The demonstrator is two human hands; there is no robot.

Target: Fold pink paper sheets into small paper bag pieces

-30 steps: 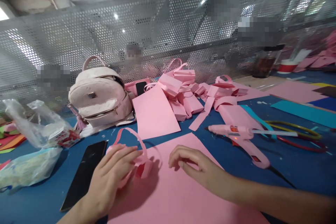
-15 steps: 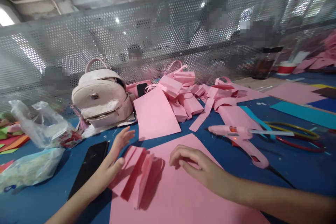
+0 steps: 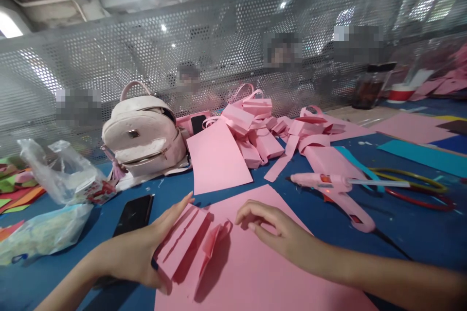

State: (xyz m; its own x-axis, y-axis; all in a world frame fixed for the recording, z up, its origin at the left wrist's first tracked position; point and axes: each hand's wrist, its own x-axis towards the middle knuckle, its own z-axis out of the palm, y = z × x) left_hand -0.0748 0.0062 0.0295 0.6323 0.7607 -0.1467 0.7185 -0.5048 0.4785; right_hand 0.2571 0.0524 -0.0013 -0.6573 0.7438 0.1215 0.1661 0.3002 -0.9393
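A small folded pink paper bag (image 3: pixel 186 243) lies tilted on a large pink paper sheet (image 3: pixel 262 262). My left hand (image 3: pixel 146 248) spans its left side, fingers along the upper end and thumb by the lower end; part of the grip is hidden behind the paper. To the right of the bag, my right hand (image 3: pixel 266 223) hovers over or rests on the sheet, fingers loosely bent, thumb apart from them, nothing between them. A black phone (image 3: pixel 133 216) lies partly under my left arm. Off to the right is a pink glue gun (image 3: pixel 339 194) with a glue stick in its back.
Behind the sheet are a pink paper piece (image 3: pixel 219 160) and a heap of pink paper bags (image 3: pixel 251 126). A cream backpack (image 3: pixel 146 136) stands left, near plastic bags (image 3: pixel 47 233). Yellow- and red-handled scissors (image 3: pixel 419 199) lie right. A perforated metal screen (image 3: pixel 226 48) closes the back.
My left hand has come down and closed around the left side of the paper bag, which has shifted slightly and opened out. My right hand has stayed almost still.
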